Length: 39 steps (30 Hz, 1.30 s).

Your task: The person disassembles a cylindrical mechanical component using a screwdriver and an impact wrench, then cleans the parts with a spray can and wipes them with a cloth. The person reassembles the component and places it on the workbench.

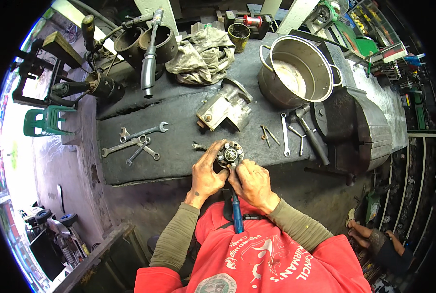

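From my remote post I count two hands, the left hand (209,172) and right hand (253,183), at one round metal part (230,155). Below the grip: one blue-handled tool (237,217). Beyond it: one cast housing (224,106), one cloth (202,56), one pot (270,80). Left: at least three overlapping wrenches (148,132), exact tally unclear. Right: two slim bolts (273,136), one lone wrench (286,136), one hammer (314,136), one vise (369,129).

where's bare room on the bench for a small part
The dark workbench is bare between the crossed silver wrenches and the grey metal housing, and behind those wrenches. It's crowded at right, where a dark hammer lies beside the bulky black metal vise, and along the back, around the crumpled grey cloth.
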### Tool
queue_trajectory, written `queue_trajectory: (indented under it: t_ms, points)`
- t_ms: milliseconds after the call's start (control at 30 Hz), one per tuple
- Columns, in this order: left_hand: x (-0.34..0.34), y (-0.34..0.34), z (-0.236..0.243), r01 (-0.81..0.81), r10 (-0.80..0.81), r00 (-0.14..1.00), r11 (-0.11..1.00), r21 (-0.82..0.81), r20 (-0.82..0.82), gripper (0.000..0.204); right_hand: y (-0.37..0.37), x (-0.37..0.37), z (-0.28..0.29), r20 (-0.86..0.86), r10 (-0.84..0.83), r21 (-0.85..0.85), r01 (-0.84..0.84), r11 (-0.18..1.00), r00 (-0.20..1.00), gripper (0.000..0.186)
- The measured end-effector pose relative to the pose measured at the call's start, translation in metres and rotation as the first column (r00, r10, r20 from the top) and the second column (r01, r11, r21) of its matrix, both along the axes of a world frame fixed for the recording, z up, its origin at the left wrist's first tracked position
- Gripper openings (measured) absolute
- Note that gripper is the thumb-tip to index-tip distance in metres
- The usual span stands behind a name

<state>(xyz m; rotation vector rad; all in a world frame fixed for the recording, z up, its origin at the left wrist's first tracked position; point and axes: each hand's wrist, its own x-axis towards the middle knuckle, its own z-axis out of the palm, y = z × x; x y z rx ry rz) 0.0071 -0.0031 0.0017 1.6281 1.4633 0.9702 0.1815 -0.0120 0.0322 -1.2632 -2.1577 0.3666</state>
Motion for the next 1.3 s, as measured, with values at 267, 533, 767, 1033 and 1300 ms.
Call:
queue_trajectory:
  t_ms: [267, 533, 767, 1033, 1300]
  points:
    - [0.002, 0.000, -0.001, -0.035, 0.035, 0.999, 0.999, -0.018, 0.014, 0.077, 0.009, 0.010, 0.005, 0.111, 0.137, -0.109, -0.125, 0.986, 0.984, 0.021]
    - [0.005, -0.004, -0.004, -0.062, 0.061, 0.998, 0.998, 0.019, 0.017, 0.073, 0.009, 0.014, 0.007, 0.202, 0.167, -0.186, -0.130, 0.974, 0.965, 0.025]
    - [0.008, -0.005, 0.001, -0.072, 0.072, 0.996, 0.997, -0.008, 0.048, 0.075, 0.012, 0.008, 0.017, 0.107, 0.126, -0.136, -0.111, 0.985, 0.986, 0.023]
    - [0.004, -0.005, -0.003, -0.082, 0.084, 0.994, 0.996, -0.031, 0.074, 0.075, 0.011, 0.020, 0.011, 0.155, 0.195, -0.202, -0.162, 0.966, 0.968, 0.025]
    - [0.004, -0.005, -0.005, -0.080, 0.084, 0.992, 0.996, -0.042, 0.091, 0.085, -0.007, 0.044, -0.012, -0.493, -0.304, -0.652, -0.115, 0.750, 0.815, 0.013]
